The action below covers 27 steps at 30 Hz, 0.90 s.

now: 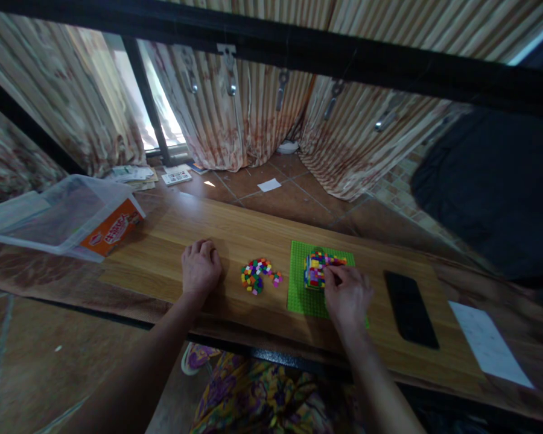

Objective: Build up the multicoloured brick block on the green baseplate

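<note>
On the table, a green studded baseplate point(297, 295) carries a small multicoloured build of toy bricks point(314, 274). My right hand point(349, 295) is over the right side of this build, thumb and fingers pinched together against it. Whatever is between those fingertips is too small and hidden to make out. A loose pile of tiny coloured bricks point(253, 277) lies left of the baseplate. Farther left, my left hand point(201, 268) rests on the wood with its fingers curled in, apart from the pile; nothing shows in it.
A clear plastic bin point(67, 238) with an orange label stands at the table's left end. Right of the baseplate lies a black phone point(410, 308), then a white paper sheet point(491, 343). A dark metal bar point(271, 45) with hanging hooks crosses above, before striped curtains point(253, 120).
</note>
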{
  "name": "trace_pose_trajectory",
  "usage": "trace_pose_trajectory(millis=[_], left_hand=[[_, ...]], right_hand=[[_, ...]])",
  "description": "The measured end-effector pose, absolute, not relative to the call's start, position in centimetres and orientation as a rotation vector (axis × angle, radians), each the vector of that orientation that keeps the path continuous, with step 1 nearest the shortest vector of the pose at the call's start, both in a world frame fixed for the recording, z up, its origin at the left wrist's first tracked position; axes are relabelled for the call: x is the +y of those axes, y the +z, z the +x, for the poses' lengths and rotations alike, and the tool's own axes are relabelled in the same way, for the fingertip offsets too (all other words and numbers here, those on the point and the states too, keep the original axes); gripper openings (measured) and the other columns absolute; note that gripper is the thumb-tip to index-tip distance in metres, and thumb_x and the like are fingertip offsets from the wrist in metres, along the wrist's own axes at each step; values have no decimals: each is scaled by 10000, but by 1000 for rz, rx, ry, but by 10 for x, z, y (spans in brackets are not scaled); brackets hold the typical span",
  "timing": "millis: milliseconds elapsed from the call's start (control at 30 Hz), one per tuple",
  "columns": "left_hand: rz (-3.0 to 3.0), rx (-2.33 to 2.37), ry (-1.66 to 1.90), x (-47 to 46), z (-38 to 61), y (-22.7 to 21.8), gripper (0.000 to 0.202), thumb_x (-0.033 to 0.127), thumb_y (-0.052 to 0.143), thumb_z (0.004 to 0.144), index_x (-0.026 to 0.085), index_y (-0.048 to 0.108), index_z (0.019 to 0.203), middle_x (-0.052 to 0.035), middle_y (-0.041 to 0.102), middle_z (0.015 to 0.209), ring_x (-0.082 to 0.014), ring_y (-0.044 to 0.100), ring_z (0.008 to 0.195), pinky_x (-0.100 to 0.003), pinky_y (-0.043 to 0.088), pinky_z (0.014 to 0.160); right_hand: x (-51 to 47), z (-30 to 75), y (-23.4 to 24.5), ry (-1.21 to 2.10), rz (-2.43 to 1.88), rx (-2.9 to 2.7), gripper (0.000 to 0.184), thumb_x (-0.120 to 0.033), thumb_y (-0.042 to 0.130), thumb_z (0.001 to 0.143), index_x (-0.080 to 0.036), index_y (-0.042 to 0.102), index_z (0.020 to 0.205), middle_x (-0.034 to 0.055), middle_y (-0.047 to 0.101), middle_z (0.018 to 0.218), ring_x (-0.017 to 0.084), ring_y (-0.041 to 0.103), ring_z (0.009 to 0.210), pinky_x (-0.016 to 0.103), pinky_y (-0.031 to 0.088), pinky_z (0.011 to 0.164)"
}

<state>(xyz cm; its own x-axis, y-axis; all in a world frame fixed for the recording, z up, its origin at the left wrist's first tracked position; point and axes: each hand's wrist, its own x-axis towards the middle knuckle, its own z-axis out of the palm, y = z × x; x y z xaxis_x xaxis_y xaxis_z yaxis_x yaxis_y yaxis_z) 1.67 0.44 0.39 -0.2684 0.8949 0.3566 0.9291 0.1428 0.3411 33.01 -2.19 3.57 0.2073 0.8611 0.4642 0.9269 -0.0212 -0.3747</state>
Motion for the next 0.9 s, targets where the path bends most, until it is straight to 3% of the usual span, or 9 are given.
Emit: trace_pose_trajectory(millis=[200, 333, 900], left_hand=[[-1862, -2326, -780, 5, 16, 4, 281, 258, 445, 870, 154, 653, 1027, -135, 643, 1144, -307, 555, 1053, -450, 426, 924], [-1860, -2322, -781, 5, 16, 3, 277, 254, 452, 864, 153, 654, 1024, -133, 642, 1146, -309, 561, 1050, -455, 424, 931], [-1862, -2311, -770, 4, 17, 1, 286, 259, 436, 876, 162, 651, 1038, -130, 642, 1145, -309, 548, 1054, -446, 416, 930]], right_hand=[[-21, 337, 36, -117, -1833, -1644, 293, -366, 520, 910, -174, 733, 850, 97, 705, 911, 237, 577, 871, 379, 400, 825], [-22, 339, 35, -157, -1711, -1712, 274, -321, 502, 923, -178, 734, 955, 92, 707, 941, 228, 585, 892, 372, 410, 837], [-35, 327, 36, -514, -1852, -2052, 320, -127, 473, 886, -163, 695, 1113, 105, 682, 1013, 251, 523, 905, 372, 319, 771]])
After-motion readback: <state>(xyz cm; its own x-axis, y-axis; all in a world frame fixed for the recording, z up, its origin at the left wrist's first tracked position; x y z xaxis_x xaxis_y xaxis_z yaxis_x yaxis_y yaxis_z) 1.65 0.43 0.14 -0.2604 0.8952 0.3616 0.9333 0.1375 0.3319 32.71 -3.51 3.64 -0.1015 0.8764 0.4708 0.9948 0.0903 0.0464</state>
